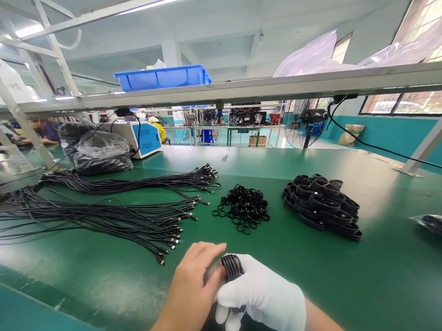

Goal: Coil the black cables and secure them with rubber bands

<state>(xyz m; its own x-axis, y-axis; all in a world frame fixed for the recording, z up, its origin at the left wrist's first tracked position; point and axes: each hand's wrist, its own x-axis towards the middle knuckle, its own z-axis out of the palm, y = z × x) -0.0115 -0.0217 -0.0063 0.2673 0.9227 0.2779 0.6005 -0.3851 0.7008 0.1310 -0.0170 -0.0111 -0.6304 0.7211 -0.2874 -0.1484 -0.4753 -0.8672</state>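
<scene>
A black cable wound into a small coil (233,267) is held low over the near edge of the green table. My right hand (263,294), in a white glove, is closed around this coil, with the thumb across its front. My bare left hand (192,285) grips the coil's left side, thumb against the loops and fingers curved over the top; part of its grasp is hidden. Just beyond my hands lies a pile of small black rings (247,206). Loose black cables (123,212) with metal plugs spread to the left. Coiled black cables (321,207) are stacked on the right.
At the back left stand a plastic-wrapped black bundle (101,149) and a blue-and-white machine (145,137). A shelf (239,90) crosses above the table, carrying a blue bin (164,78). A clear bag with black contents (441,227) lies at the right edge.
</scene>
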